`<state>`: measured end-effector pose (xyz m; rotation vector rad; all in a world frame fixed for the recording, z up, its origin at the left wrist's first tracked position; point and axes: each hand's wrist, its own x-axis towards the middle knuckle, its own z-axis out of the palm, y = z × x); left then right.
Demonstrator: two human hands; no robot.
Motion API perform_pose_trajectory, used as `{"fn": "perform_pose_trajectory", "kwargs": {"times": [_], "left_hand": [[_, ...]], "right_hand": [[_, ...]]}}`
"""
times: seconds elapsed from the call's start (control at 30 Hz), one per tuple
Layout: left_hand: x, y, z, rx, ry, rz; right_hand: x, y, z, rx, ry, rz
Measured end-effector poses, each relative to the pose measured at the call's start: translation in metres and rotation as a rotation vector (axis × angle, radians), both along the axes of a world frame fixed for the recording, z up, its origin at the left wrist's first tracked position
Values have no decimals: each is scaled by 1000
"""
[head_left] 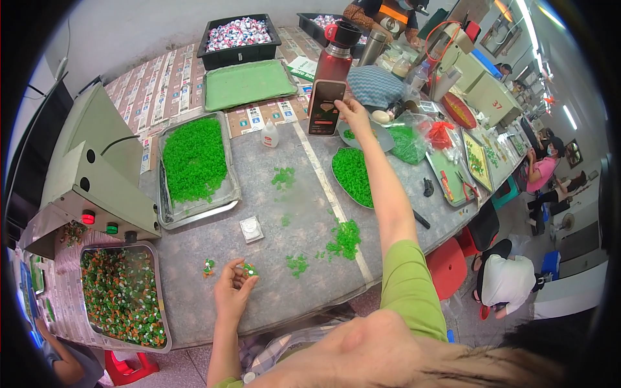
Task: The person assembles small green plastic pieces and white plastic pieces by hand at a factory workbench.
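The left hand (233,286) pinches a piece (250,268) at seven o'clock; the right hand (354,116), grip unclear, touches a phone (323,118) at one.

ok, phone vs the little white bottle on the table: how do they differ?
The phone is dark and flat; the bottle is white and rounded. The phone looks taller than the bottle. The right hand is at the phone's screen; no hand is on the bottle. Both stand on end.

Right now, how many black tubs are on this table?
2. One black tub is at the far edge, behind the pale green tray; the other is right of it, partly behind the red thermos.
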<state>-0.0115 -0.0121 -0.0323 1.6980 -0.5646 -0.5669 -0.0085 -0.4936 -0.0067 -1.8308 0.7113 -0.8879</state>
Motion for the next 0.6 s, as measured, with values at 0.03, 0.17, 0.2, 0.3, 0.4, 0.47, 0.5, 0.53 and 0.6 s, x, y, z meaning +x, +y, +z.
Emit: {"fn": "perform_pose_trajectory", "kwargs": {"times": [0.03, 0.17, 0.2, 0.3, 0.4, 0.47, 0.5, 0.53, 0.6], "left_hand": [[0, 0, 0, -2, -1, 0], [0, -1, -1, -12, 1, -3], [0, 0, -1, -13, 4, -3], [0, 0, 1, -18, 7, -5], [0, 0, -1, -35, 27, -3], [-1, 0, 1, -31, 23, -5], [-1, 0, 1, -27, 19, -7], [-1, 1, 0, -26, 21, -7], [1, 1, -3, -15, 7, -16]], "right_hand": [[2, -1, -3, -2, -1, 0], [14, 6, -8, -309, 62, -75], [16, 12, -6, -350, 79, -157], [23, 33, 6, -356, 103, -272], [29, 37, 8, -322, 138, -348], [31, 39, 9, -320, 166, -390], [31, 39, 10, -296, 200, -405], [31, 40, 10, -271, 234, -420], [28, 39, 9, -253, 186, -391]]}}
